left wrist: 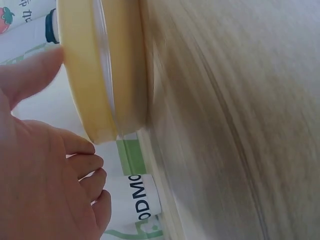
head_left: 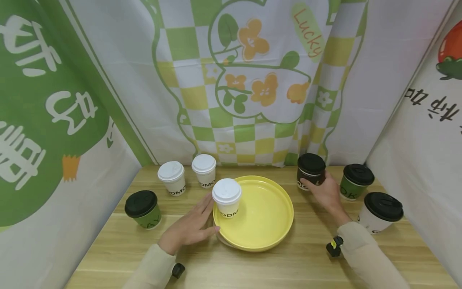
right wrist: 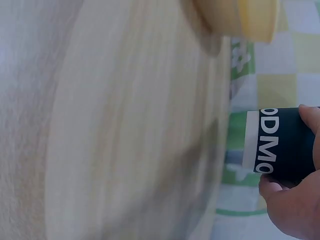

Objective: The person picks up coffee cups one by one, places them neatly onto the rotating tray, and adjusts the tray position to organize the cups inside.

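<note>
The yellow plate (head_left: 260,216) lies on the wooden table (head_left: 288,265), a white cup (head_left: 227,198) standing on it. The left hand (head_left: 189,228) rests beside its rim, fingers straight, perhaps steadying it. The right hand (head_left: 326,192) wraps the dark cup (head_left: 310,170) just right of the plate, fingers clamped for grip

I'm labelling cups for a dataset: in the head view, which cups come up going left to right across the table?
Green cup, black lid → white cup → white cup → white cup on the yellow plate → dark cup → green cup → white cup, black lid.

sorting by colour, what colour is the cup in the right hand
Dark brown cup with black lid; head view shows it best.
</note>
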### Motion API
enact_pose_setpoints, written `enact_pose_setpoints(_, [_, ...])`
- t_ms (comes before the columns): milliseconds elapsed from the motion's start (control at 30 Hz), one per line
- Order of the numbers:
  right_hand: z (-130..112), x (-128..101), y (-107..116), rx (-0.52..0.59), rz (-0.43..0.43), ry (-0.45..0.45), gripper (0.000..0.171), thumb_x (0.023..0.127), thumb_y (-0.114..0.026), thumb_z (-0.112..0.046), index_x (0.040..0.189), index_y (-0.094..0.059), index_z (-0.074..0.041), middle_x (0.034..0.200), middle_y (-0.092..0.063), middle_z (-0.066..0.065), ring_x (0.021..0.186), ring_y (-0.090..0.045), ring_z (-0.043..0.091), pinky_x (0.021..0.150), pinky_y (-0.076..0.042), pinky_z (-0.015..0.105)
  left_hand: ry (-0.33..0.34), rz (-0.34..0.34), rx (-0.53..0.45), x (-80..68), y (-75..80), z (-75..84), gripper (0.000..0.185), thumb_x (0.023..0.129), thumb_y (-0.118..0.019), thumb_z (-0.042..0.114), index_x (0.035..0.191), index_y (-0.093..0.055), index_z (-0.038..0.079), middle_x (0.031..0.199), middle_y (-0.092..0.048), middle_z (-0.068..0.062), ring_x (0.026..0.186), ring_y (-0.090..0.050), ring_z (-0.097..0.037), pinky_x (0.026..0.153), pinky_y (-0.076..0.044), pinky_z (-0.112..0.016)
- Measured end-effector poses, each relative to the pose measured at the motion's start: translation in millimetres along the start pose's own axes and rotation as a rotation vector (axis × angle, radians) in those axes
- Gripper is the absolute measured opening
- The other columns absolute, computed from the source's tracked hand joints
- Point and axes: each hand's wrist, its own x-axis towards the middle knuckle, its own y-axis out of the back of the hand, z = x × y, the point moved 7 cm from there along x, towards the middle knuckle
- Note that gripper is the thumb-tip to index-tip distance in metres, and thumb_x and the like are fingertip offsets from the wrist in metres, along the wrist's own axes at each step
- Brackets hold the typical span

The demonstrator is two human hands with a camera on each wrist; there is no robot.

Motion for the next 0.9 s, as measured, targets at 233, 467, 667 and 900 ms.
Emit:
enact_pose_setpoints(233, [-35.3,-12.3,-4.3,0.046,-0.096,0.062,0.079,0.092,-0.081,-0.049,0.15,-0.051,-0.004,0.149,-0.061,0.026,0.138,-0.06,0.042,0.115,-0.052,0.056,0.04,0.006,0.016,-4.3,3.2,-1.7,0.094,0.107,-0.054,0.053,0.169,-0.006,0.002,0.178,-0.004,-0.018,0.166,-0.013,-0.038,0.133,-0.024,-0.054])
enact_pose_setpoints(467, [-67.7,-33.5,-16.2,0.147,-0.197,0.142,0.079,0.091,-0.085,-0.04,0.152,-0.048,-0.004,0.149,-0.06,0.024,0.14,-0.059,0.042,0.121,-0.045,0.055,0.046,0.022,0.02,-10.8,0.3,10.2,0.106,0.101,-0.056,0.066,0.167,-0.01,-0.003,0.177,-0.001,-0.02,0.166,-0.009,-0.039,0.133,-0.021,-0.055])
enact_pose_setpoints(667, [-88.4,-57.0,-35.4,0.238,-0.264,0.192,0.076,0.088,-0.089,-0.027,0.151,-0.05,-0.004,0.144,-0.064,0.022,0.136,-0.062,0.04,0.119,-0.048,0.051,0.052,0.02,0.024,-11.4,-5.9,17.1,0.11,0.1,-0.054,0.071,0.166,-0.012,-0.006,0.176,-0.004,-0.024,0.165,-0.011,-0.042,0.133,-0.021,-0.055])
enact_pose_setpoints(900, [-107.8,-88.3,-63.0,0.294,-0.36,0.267,0.07,0.086,-0.09,-0.018,0.146,-0.056,-0.008,0.137,-0.07,0.017,0.132,-0.066,0.035,0.117,-0.051,0.049,0.069,0.008,0.035,-10.0,-11.9,16.9,0.111,0.099,-0.051,0.074,0.166,-0.012,-0.005,0.176,-0.007,-0.026,0.165,-0.011,-0.042,0.133,-0.021,-0.056])
